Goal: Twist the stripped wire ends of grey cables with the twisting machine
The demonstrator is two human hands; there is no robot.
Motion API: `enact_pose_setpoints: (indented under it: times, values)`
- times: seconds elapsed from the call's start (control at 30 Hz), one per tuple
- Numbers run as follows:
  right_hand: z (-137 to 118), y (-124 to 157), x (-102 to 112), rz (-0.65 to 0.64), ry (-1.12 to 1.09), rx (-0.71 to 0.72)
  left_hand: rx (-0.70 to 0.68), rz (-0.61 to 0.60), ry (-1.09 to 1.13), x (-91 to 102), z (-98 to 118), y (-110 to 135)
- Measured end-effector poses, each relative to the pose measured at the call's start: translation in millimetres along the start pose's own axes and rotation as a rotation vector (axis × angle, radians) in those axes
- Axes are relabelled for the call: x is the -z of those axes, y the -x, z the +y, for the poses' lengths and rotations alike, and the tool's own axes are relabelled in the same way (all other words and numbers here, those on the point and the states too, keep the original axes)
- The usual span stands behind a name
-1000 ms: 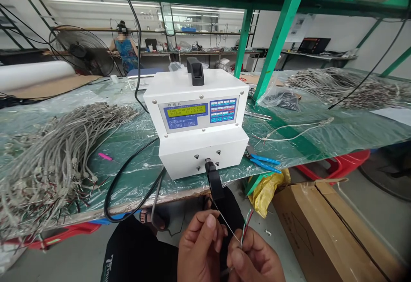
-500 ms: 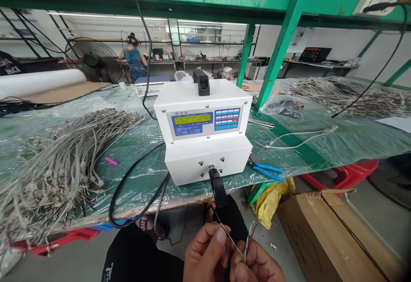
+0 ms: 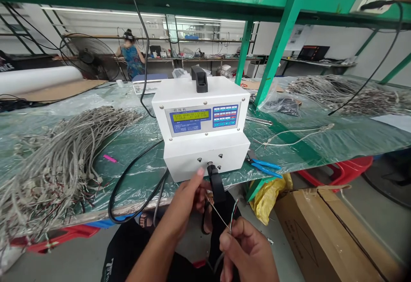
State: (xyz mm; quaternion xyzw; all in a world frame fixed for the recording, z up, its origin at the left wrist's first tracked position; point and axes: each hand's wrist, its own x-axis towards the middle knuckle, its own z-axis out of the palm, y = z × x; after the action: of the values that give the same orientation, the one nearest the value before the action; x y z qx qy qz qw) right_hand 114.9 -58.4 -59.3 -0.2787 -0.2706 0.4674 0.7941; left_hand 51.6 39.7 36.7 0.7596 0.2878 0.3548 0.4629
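Clock directions run from the white machine (image 3: 205, 123). The biggest change is in the left hand (image 3: 192, 192): it leaves its place beside the right hand and reaches up to between six and seven o'clock, close by the black arm (image 3: 217, 183) that juts from the machine's front. The right hand (image 3: 249, 248) remains low at five o'clock, finger and thumb pinched on the wire bundle (image 3: 234, 215), whose green and red ends stick up. The hands are now apart; a thin pale wire (image 3: 218, 214) slants from the bundle toward the left fingers, though whether they grip it I cannot tell. The work's focus seems to shift from the fingertips to the black arm.

The plastic-covered green table (image 3: 353, 138) carries all this. A large cable heap (image 3: 67, 149) lies at between eight and nine o'clock, another pile (image 3: 346, 93) between two and three, a single looped cable (image 3: 295, 140) at three, blue-handled pliers (image 3: 265, 166) at four and a small pink tool (image 3: 110, 158) between eight and nine.

Beyond, a green post (image 3: 278, 42) rises at one o'clock, a cardboard box (image 3: 330, 230) sits on the floor at four, a person (image 3: 133, 57) works past ten, and a fan (image 3: 86, 57) stands at ten.
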Motion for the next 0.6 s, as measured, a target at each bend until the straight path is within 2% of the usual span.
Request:
enact_pose_setpoints:
  times: [0.07, 0.2, 0.4, 0.6]
  values:
    - [2.7, -2.5, 0.6, 0.023, 0.025, 0.020, 0.044, -0.130, -0.098, 6.5, 12.2, -13.4]
    - [6.0, -8.6, 3.1, 0.017, 0.052, 0.032, 0.057, -0.192, -0.155, 5.1, 21.2, -27.6]
    - [5.5, -15.8, 4.8, 0.012, 0.092, 0.062, 0.038, -0.197, -0.060, -2.8, 15.8, -29.8]
    - [-0.1, -15.6, -1.5, 0.033, 0.052, 0.078, 0.080, -0.202, -0.005, -0.9, 14.5, -34.6]
